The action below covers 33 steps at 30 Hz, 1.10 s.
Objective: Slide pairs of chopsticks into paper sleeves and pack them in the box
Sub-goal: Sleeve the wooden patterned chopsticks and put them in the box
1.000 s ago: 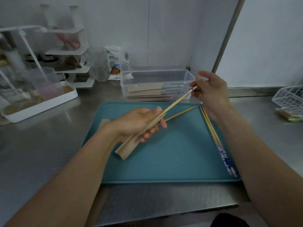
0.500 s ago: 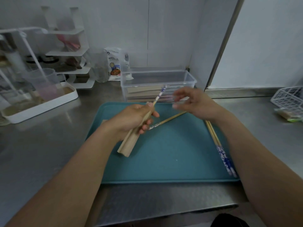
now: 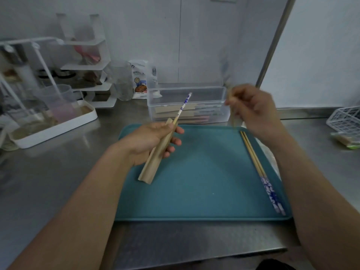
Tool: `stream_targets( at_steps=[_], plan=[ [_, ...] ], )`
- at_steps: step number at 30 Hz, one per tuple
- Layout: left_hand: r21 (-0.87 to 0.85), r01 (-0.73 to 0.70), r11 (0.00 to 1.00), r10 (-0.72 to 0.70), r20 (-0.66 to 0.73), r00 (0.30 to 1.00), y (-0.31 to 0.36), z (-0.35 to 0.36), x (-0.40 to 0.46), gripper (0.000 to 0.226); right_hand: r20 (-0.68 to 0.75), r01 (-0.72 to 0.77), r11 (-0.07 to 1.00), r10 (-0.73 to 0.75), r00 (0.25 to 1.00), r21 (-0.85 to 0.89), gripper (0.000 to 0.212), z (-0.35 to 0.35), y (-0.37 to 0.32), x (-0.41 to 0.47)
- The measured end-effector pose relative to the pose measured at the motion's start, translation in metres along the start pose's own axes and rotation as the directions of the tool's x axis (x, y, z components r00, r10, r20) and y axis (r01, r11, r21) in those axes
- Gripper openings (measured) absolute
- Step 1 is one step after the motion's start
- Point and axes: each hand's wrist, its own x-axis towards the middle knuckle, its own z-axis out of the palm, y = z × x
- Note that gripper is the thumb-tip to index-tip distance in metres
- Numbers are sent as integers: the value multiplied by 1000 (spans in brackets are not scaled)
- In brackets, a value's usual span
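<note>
From the head view, the left hand (image 3: 153, 141) curls its fingers around a tan paper sleeve (image 3: 158, 153), holding it tilted above the left part of the teal tray (image 3: 194, 191), its lower end pointing toward the person. One chopstick (image 3: 183, 106) sits partly inside the sleeve, its blue-and-white patterned end sticking out of the upper opening and pointing toward the clear plastic box (image 3: 189, 103). The right hand (image 3: 253, 112) is raised above the tray's far right corner with its fingers curled, pinching a second chopstick (image 3: 231, 106) that stands nearly upright (it is badly blurred, so its ends are hard to make out). A loose pair of chopsticks (image 3: 261, 172) lies along the tray's right side, patterned ends nearest the person, the two sticks touching each other. The box stands on the steel counter (image 3: 58, 172) just beyond the tray's far edge, and several filled sleeves (image 3: 181, 114) lie flat inside it. To the left on the counter rests a white tray (image 3: 64, 125) with a white rack over it, and a white wire basket (image 3: 344, 119) shows at the far right edge.
</note>
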Motion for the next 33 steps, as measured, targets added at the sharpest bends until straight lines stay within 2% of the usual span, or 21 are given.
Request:
stream_targets(
  at_steps=[1,3,6,8,11,14,19,23,27,29,31,33],
  plan=[
    [53,5,999,-7,36,999,0,2,-2,32,-123,-14,979,40,992,202,11,0,-6,1],
    [140,-20,990,2,126,992,-2,9,-4,31,-230,-22,846,169,958,532,11,3,-11,1],
    [190,-74,979,20,271,962,-4,16,-4,28,-152,-98,671,304,940,735,42,9,-10,-2],
    [202,-93,975,20,337,941,-6,17,-4,24,-102,-147,656,327,940,740,57,14,-8,-5],
    [212,-114,970,33,353,935,-7,18,-4,20,-75,-195,680,346,935,707,64,19,-7,-7],
    [177,-116,977,51,334,941,-7,18,-3,19,-60,-211,663,362,930,719,61,16,-6,-6],
    [154,-125,980,64,351,934,-6,18,-3,19,-49,-236,706,357,933,668,53,14,-3,-6],
    [157,-126,979,64,351,934,-6,18,-3,20,9,-309,722,387,922,619,41,18,-5,-7],
    [155,-131,979,70,346,936,-5,19,-3,22,158,-423,673,420,894,606,28,27,-2,-11],
    [163,-129,978,65,351,934,-5,20,-4,23,264,-501,637,435,861,585,28,30,-1,-13],
    [179,-128,976,58,353,934,-5,21,-4,23,367,-571,603,437,821,557,35,33,-3,-17],
    [177,-123,976,55,349,936,-6,23,-4,22,380,-588,586,450,808,558,53,36,-5,-17]
  ],
)
